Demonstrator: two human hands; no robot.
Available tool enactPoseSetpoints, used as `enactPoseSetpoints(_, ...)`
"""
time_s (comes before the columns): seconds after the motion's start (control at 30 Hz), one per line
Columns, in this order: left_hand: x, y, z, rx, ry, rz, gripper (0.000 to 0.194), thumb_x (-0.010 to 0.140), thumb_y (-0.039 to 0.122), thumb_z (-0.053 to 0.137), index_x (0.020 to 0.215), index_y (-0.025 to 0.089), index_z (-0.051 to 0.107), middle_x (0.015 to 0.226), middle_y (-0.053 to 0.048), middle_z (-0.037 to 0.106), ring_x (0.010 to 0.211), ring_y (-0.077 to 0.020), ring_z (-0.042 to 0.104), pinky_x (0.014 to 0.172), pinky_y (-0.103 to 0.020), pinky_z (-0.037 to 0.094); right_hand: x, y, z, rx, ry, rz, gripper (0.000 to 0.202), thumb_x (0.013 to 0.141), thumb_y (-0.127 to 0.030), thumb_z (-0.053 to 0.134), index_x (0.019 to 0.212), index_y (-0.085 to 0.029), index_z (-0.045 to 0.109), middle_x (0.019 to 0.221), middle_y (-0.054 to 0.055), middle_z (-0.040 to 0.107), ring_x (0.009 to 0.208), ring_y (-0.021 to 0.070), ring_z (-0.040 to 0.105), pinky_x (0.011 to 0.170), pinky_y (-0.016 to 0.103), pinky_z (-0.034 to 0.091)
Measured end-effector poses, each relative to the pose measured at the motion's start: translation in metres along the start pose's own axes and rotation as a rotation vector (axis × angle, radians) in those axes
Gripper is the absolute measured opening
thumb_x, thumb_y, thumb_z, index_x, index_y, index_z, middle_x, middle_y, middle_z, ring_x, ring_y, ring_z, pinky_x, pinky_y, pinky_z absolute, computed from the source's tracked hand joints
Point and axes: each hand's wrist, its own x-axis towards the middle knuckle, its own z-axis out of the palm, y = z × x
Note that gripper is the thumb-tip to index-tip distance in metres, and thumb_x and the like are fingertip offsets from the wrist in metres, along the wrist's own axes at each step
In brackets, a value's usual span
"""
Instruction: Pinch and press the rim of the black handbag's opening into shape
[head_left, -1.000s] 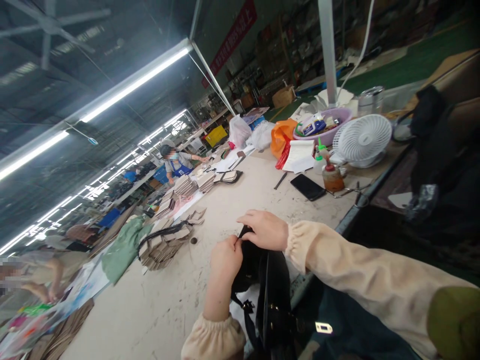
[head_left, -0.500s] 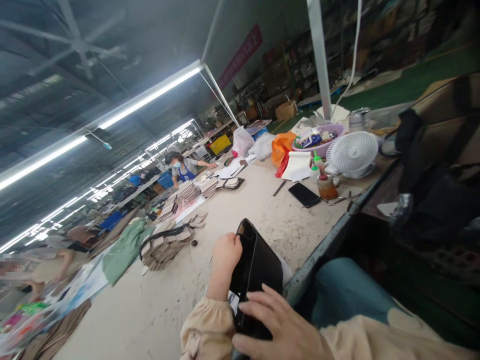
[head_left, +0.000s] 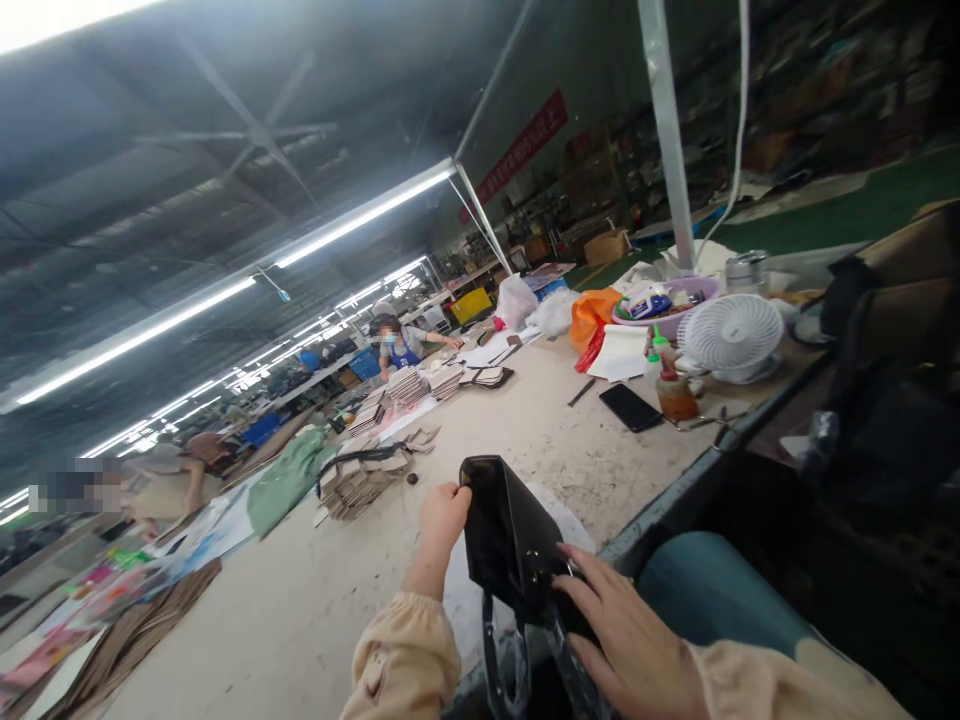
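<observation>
A black handbag [head_left: 525, 520] stands tilted at the table's near edge, with dark handles [head_left: 496, 660] hanging below in clear wrapping. My left hand [head_left: 442, 520] is closed on the bag's upper left edge, fingers curled over it. On the other side, my right hand [head_left: 626, 630] lies against the bag with its fingers spread, near small metal fittings. Its fingertips touch the black surface. The bag's underside and what lies beneath my right palm are hidden. Under the bag, a white sheet [head_left: 574, 520] shows on the table.
A phone [head_left: 630, 408], a bottle of amber liquid [head_left: 676, 395], a white fan [head_left: 731, 335] and a purple basin [head_left: 701, 292] sit on the right. Stacked brown pieces [head_left: 364, 485] and a green cloth [head_left: 289, 480] lie leftward. Across the table, a person [head_left: 405, 345] reaches over pieces.
The bag has turned, so its fittings and wrapped handles now show. My left hand keeps its grip on the edge; my right hand has shifted right and up along the side.
</observation>
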Motion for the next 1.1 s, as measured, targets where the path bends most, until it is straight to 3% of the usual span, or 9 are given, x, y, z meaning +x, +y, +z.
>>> enactPoseSetpoints(0.1, -0.006, 0.001, 0.003, -0.02, 0.034, -0.019, 0.03, 0.085, 0.029, 0.04, 0.073, 0.017, 0.065, 0.078, -0.007, 0.069, 0.075, -0.0164, 0.062, 0.058, -0.024, 0.034, -0.009, -0.005, 0.007, -0.047, 0.029, -0.11, 0.06, 0.077, -0.018, 0.049, 0.136, -0.021, 0.042, 0.145, 0.012, 0.033, 0.132, 0.0254, 0.034, 0.103, 0.042, 0.039)
enactPoseSetpoints(0.23, -0.009, 0.007, 0.004, -0.026, 0.061, -0.034, 0.031, 0.086, 0.028, 0.039, 0.08, 0.016, 0.066, 0.085, -0.01, 0.069, 0.08, -0.019, 0.063, 0.062, -0.026, 0.037, -0.008, -0.014, 0.017, -0.183, 0.191, -0.277, 0.082, 0.072, -0.04, 0.063, 0.144, -0.023, 0.029, 0.151, 0.016, 0.017, 0.133, 0.0387, 0.026, 0.097, 0.053, 0.041)
enactPoseSetpoints(0.33, -0.01, 0.01, 0.005, -0.024, 0.061, -0.025, 0.032, 0.087, 0.028, 0.037, 0.081, 0.016, 0.066, 0.085, -0.011, 0.07, 0.081, -0.0197, 0.063, 0.064, -0.027, 0.038, -0.001, -0.017, 0.022, -0.281, 0.248, -0.303, 0.089, 0.064, -0.028, 0.069, 0.144, -0.03, 0.029, 0.153, 0.015, 0.011, 0.131, 0.0437, 0.026, 0.094, 0.058, 0.041)
enactPoseSetpoints(0.43, -0.009, 0.01, 0.005, -0.02, 0.06, 0.005, 0.035, 0.09, 0.035, 0.037, 0.082, 0.016, 0.065, 0.085, -0.011, 0.07, 0.082, -0.0198, 0.063, 0.065, -0.027, 0.038, 0.004, -0.018, 0.023, -0.355, 0.272, -0.252, 0.089, 0.064, -0.003, 0.057, 0.144, -0.03, 0.029, 0.152, 0.014, 0.017, 0.133, 0.0373, 0.026, 0.097, 0.05, 0.043)
enactPoseSetpoints(0.53, -0.007, 0.007, 0.004, -0.01, 0.048, 0.021, 0.038, 0.088, 0.046, 0.042, 0.079, 0.017, 0.064, 0.08, -0.009, 0.069, 0.08, -0.0205, 0.063, 0.062, -0.027, 0.037, 0.004, -0.015, 0.018, -0.374, 0.267, -0.211, 0.093, 0.061, 0.009, 0.044, 0.145, -0.027, 0.027, 0.15, 0.014, 0.023, 0.135, 0.0299, 0.026, 0.099, 0.041, 0.044)
enactPoseSetpoints(0.7, -0.001, 0.002, 0.001, 0.022, 0.014, -0.004, 0.039, 0.085, 0.049, 0.047, 0.073, 0.017, 0.065, 0.077, -0.01, 0.069, 0.077, -0.0206, 0.063, 0.06, -0.026, 0.036, 0.002, -0.006, 0.013, -0.342, 0.211, -0.203, 0.101, 0.053, 0.013, 0.037, 0.145, -0.028, 0.027, 0.146, 0.014, 0.03, 0.134, 0.0274, 0.028, 0.098, 0.039, 0.046)
enactPoseSetpoints(1.1, 0.007, 0.006, 0.002, 0.065, -0.008, -0.034, 0.044, 0.087, 0.049, 0.042, 0.073, 0.016, 0.068, 0.08, -0.012, 0.07, 0.079, -0.0213, 0.064, 0.059, -0.027, 0.036, 0.004, 0.012, 0.015, -0.267, 0.164, -0.316, 0.094, 0.051, 0.008, 0.04, 0.138, -0.028, 0.041, 0.145, 0.012, 0.033, 0.133, 0.0293, 0.029, 0.099, 0.041, 0.045)
